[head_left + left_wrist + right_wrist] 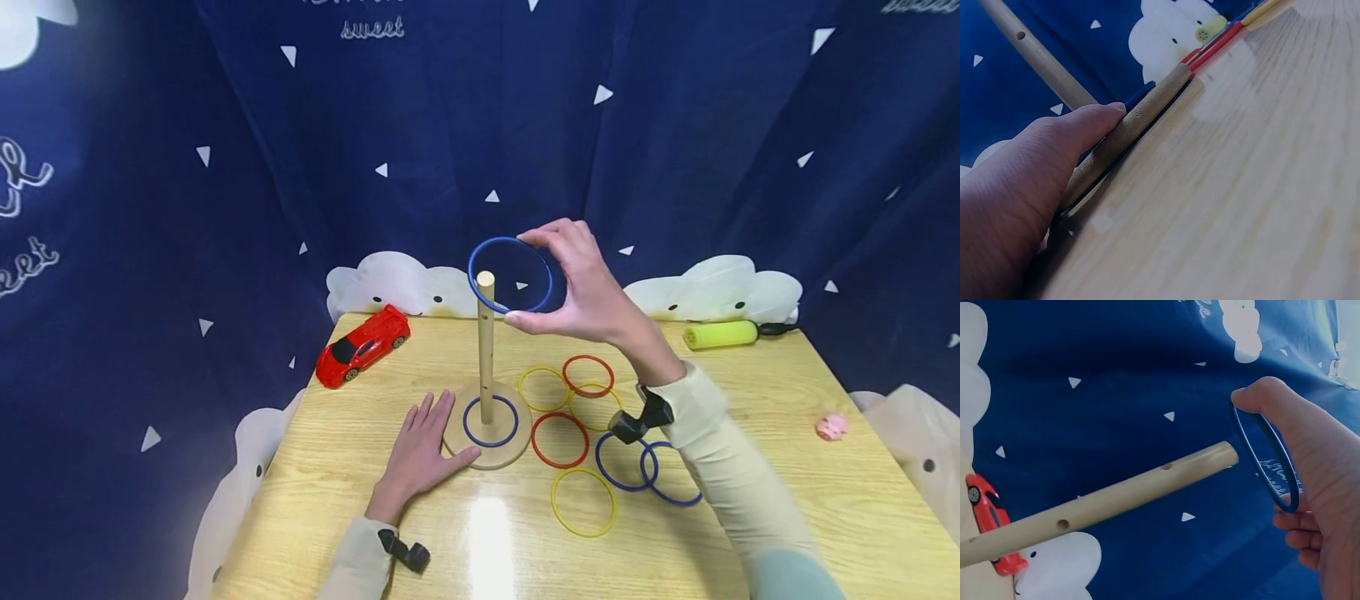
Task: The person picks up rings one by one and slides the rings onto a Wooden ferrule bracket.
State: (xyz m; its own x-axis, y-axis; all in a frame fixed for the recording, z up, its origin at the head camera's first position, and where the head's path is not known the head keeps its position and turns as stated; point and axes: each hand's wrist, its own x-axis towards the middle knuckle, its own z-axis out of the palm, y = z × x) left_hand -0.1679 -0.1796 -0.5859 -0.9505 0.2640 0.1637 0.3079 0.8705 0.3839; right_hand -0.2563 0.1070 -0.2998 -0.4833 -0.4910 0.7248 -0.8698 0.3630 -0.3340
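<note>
A blue ring (495, 239) is pinched between the thumb and fingers of my right hand (581, 287), up at the top of the wooden peg (487, 354). In the right wrist view the held ring (1284, 459) is just beyond the peg's end (1225, 453), not around it. My left hand (423, 454) lies with straight fingers at the left edge of the round wooden base (487, 458). Its thumb (1094, 122) presses on the base's rim in the left wrist view. Another blue ring (465, 423) lies on the base around the peg.
Right of the base lie yellow rings (555, 500), red rings (534, 442) and blue rings (626, 487), some overlapping. A red toy car (363, 346) stands at the back left. At the back right is a yellow-green cylinder (720, 335) with a black end; a small pink toy (831, 427) sits nearer.
</note>
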